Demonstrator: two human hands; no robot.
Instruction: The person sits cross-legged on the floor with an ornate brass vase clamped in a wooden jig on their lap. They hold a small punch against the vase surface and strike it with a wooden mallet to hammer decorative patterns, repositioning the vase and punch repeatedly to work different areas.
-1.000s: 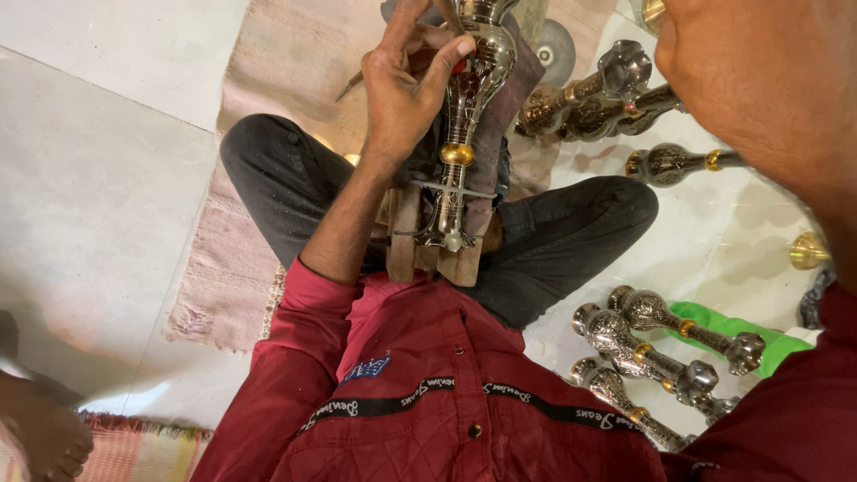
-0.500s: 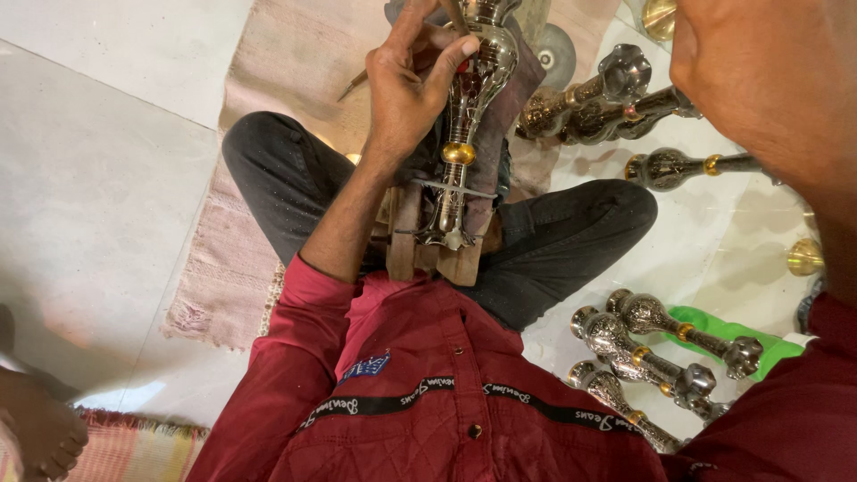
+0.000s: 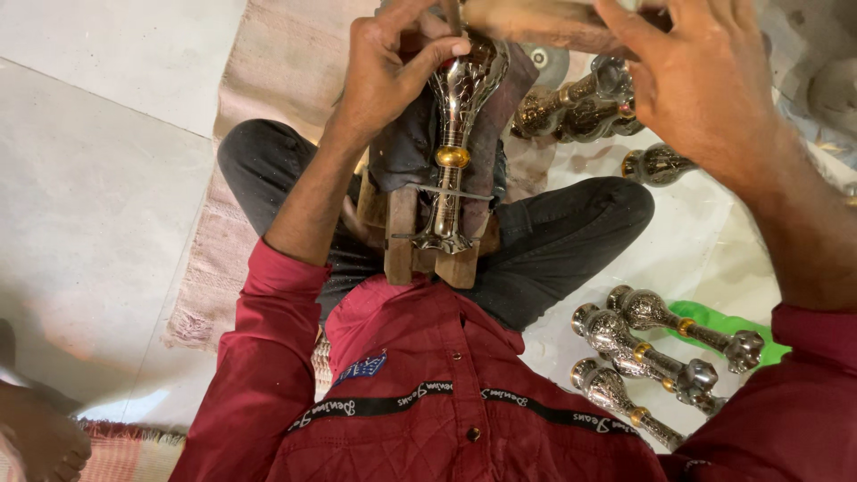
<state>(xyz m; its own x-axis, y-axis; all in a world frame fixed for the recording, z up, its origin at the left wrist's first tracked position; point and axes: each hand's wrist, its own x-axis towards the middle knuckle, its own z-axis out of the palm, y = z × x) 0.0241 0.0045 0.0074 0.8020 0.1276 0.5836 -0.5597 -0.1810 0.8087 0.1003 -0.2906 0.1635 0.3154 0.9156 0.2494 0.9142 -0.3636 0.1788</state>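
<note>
Engraved metal stem (image 3: 457, 134), left hand (image 3: 388, 76) pinching a half-hidden tool, right hand (image 3: 705, 89) gripping wooden block (image 3: 544, 20), cropped.

Shirt: deep red, quilted in a diamond pattern, with dark round buttons down the front.
Chest band: a narrow black strip with pale lettering crosses the shirt from side to side.
Patch: a small blue one sits just above the band.
Sleeves: red, pushed back well short of the fingers on the left hand (image 3: 384, 76) and the right hand (image 3: 705, 89), forearms bare.
Trousers: dark, probably black or charcoal.
Jewellery: none that shows on the fingers.
</note>
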